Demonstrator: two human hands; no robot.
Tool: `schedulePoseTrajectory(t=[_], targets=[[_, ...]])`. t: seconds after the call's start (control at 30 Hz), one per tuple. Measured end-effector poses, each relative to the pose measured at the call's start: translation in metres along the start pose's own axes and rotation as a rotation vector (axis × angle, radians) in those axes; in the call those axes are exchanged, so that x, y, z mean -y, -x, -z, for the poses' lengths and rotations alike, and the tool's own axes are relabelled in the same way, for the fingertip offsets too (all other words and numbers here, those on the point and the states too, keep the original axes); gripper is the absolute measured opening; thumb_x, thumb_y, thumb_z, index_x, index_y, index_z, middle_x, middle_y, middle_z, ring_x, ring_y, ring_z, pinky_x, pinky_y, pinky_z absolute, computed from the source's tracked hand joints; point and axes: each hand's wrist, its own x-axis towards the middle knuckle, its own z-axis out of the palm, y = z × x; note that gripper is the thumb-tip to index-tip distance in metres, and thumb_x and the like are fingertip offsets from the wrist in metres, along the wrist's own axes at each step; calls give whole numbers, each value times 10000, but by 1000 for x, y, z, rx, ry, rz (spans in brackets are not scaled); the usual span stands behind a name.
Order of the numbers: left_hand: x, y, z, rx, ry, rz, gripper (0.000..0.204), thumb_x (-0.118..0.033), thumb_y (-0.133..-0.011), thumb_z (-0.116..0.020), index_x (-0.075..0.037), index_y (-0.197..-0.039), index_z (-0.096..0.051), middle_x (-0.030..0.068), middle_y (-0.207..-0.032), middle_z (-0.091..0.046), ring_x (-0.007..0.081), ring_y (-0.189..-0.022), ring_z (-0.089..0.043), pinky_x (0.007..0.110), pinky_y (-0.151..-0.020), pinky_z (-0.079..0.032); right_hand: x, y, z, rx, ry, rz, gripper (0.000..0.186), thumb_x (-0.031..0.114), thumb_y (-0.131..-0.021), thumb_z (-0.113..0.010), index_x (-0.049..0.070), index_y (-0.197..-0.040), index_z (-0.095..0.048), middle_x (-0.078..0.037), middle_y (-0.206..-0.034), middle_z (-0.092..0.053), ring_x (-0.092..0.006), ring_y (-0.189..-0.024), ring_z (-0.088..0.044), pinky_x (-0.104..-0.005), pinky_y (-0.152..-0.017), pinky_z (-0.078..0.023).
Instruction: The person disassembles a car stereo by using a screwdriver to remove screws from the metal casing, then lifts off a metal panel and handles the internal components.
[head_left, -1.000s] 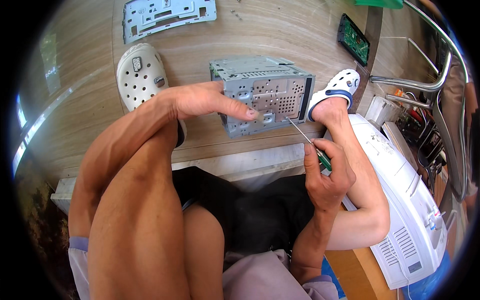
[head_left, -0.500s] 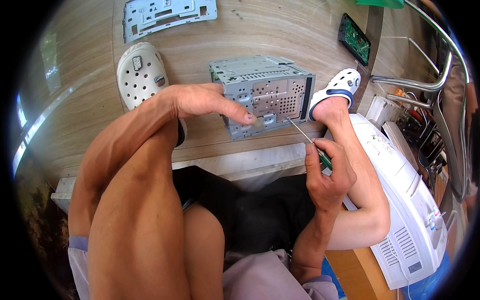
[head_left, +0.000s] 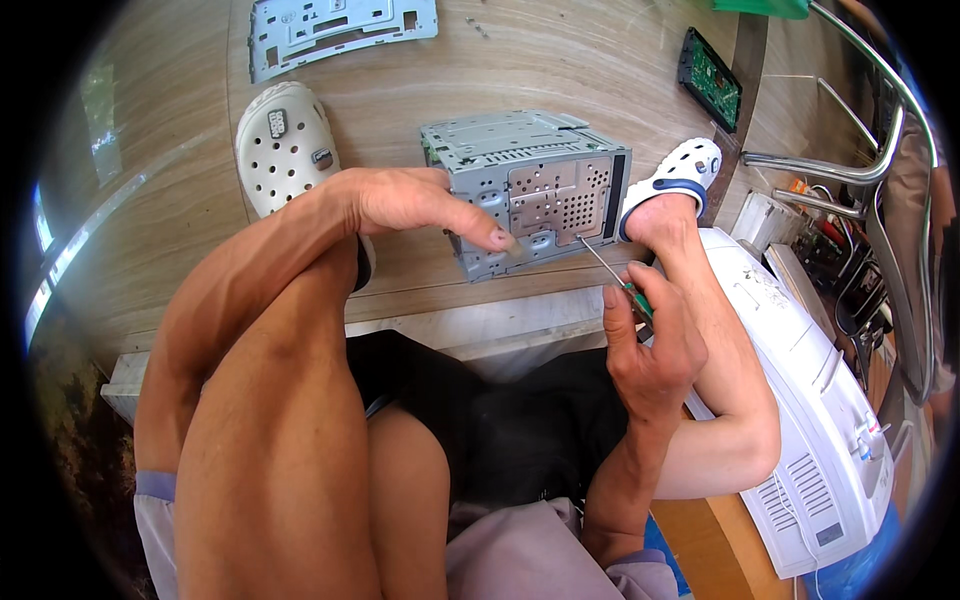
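Observation:
A box-shaped grey metal device chassis (head_left: 480, 215) stands on the floor between my feet. Its near face carries a copper-toned perforated plate (head_left: 545, 195). My left hand (head_left: 405, 203) grips the chassis at its left side, with the thumb lying over the near face and the other fingers hidden behind the edge. Pinched between the thumb and fingers of my right hand (head_left: 655, 350) is a thin screwdriver (head_left: 603, 262) with a green handle. Its tip meets the lower part of the near face, just under the perforated plate.
A pale metal bracket plate (head_left: 345, 45) lies at the far left, with small screws (head_left: 477, 28) beside it. Far right lies a green circuit board (head_left: 712, 82) in a black frame. A white appliance casing (head_left: 790, 400) and a chrome tubular frame (head_left: 830, 168) crowd the right side.
The fingers of my right hand have shifted slightly left and up around the screwdriver handle. The chassis has barely moved, and my left hand keeps its place on it.

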Motion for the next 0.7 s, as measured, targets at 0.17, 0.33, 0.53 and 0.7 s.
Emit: schedulePoseTrajectory(t=[0.17, 0.33, 0.53, 0.7], targets=[[0, -1, -2, 8, 18, -7, 804, -431, -801, -829, 24, -1418, -589, 186, -1414, -616, 294, -1341, -513, 398, -1161, -348, -1, -2, -1, -32, -31, 52, 272, -42, -815, -777, -9, -1073, -698, -161, -928, -724, -302, -802, -717, -368, -698, -577], [2, -1, 2, 1, -10, 32, 783, -409, -781, -834, 29, -1390, -611, 186, -1380, -638, 295, -1316, -530, 395, -1144, -368, 4, -2, 4, -71, -80, 19, 251, -58, -824, -763, -17, -1062, -695, -154, -929, -729, -288, -799, -719, -353, -701, -578], [4, -3, 3, 8, -28, 13, 743, -393, -768, -834, 36, -1343, -641, 188, -1331, -663, 290, -1274, -549, 400, -1122, -389, 3, -2, 14, -87, -150, -56, 225, -43, -898, -736, -59, -1112, -670, -148, -953, -744, -204, -878, -730, -294, -808, -577], [5, -4, 3, 18, -29, 13, 730, -388, -765, -832, 37, -1330, -650, 185, -1322, -667, 289, -1262, -554, 397, -1112, -394, 1, -1, 10, -97, -142, -25, 201, -35, -885, -747, -51, -1072, -675, -144, -932, -735, -232, -834, -720, -312, -752, -577]])
